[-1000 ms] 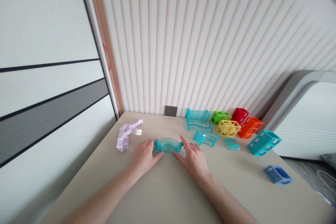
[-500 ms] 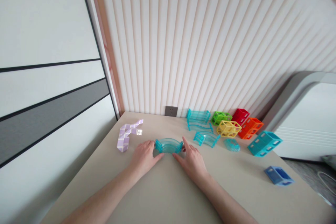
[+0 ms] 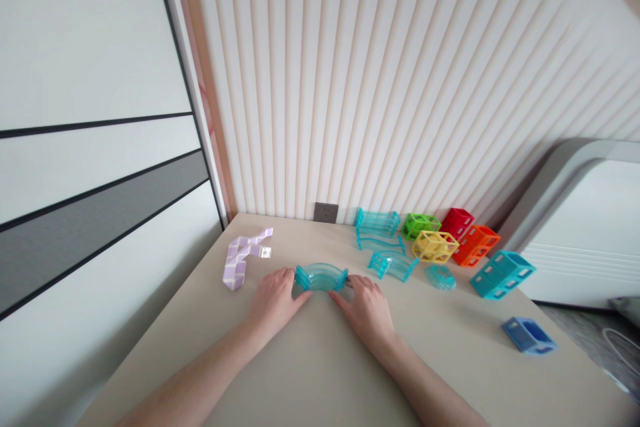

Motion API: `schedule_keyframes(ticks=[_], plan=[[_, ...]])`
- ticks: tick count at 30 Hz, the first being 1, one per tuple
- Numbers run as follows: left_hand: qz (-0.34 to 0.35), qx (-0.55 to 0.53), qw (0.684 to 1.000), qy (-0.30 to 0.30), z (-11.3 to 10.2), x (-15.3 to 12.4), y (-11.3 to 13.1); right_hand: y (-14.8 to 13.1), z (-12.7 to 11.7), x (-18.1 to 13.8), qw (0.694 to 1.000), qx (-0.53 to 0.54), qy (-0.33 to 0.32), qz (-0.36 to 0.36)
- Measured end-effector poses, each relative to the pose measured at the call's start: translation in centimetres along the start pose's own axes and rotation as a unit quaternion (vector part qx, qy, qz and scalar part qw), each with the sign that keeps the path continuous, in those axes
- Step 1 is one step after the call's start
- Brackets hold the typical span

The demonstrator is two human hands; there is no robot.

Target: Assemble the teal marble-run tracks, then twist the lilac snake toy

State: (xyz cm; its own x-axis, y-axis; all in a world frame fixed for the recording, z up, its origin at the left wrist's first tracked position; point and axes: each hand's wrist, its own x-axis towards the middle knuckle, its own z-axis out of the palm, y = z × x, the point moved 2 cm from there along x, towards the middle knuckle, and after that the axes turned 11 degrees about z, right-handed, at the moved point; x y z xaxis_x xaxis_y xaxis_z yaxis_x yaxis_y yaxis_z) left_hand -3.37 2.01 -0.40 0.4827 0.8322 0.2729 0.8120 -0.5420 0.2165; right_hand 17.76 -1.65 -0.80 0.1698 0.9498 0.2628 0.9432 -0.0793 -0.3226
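Note:
A clear teal curved track piece [image 3: 321, 277], seemingly several nested together, rests on the table in front of me. At its left end, my left hand [image 3: 275, 290] is closed with thumb and fingers around the end connector. My right hand [image 3: 367, 303] grips the opposite end the same way, its fingertips partly hidden behind the plastic. Just right of that hand lies another group of teal curved tracks [image 3: 395, 265]. A lavender folded snake puzzle [image 3: 236, 259] is on the table to the left of my left hand.
Teal straight tracks [image 3: 378, 222] lie near the wall. To their right stand open-frame blocks: green [image 3: 421, 225], yellow [image 3: 435, 246], red [image 3: 457, 221], orange [image 3: 477, 245] and teal [image 3: 503, 275]. A blue block [image 3: 529, 335] sits near the table's right edge, and a round teal piece [image 3: 441, 277] lies closer in.
My right index finger, raised before, has come down onto the track's right end. The curved track and my left hand stay in place.

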Motion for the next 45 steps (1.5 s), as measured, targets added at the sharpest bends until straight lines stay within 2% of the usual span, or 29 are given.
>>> schedule_keyframes(ticks=[9,15,19,23,28,38,41,45], plan=[[-0.001,-0.002,1.000,-0.004,0.0,0.1,0.0,0.1,0.2,-0.1,1.000,0.006,-0.012,0.004],[-0.009,-0.027,1.000,-0.003,-0.2,0.1,0.1,0.0,0.0,0.0,1.000,0.011,0.008,-0.007],[0.000,-0.026,1.000,0.004,0.0,-0.1,1.0,1.0,-0.5,-0.3,1.000,0.024,0.014,-0.014],[0.017,-0.034,0.999,0.009,0.2,0.4,2.7,3.0,-1.5,-1.0,0.999,0.036,0.016,-0.014],[0.035,-0.047,0.998,0.002,0.9,2.2,6.1,6.7,-2.9,-1.7,0.999,0.044,0.030,0.011],[0.060,-0.063,0.996,-0.033,4.0,5.7,13.6,14.1,-5.9,-2.8,0.996,0.053,0.051,0.046],[0.064,-0.061,0.996,-0.029,4.8,6.2,14.7,15.5,-5.9,-2.8,0.994,0.068,0.061,0.056],[0.064,-0.055,0.996,-0.019,5.3,6.2,15.0,16.4,-5.4,-2.7,0.991,0.096,0.066,0.064]])
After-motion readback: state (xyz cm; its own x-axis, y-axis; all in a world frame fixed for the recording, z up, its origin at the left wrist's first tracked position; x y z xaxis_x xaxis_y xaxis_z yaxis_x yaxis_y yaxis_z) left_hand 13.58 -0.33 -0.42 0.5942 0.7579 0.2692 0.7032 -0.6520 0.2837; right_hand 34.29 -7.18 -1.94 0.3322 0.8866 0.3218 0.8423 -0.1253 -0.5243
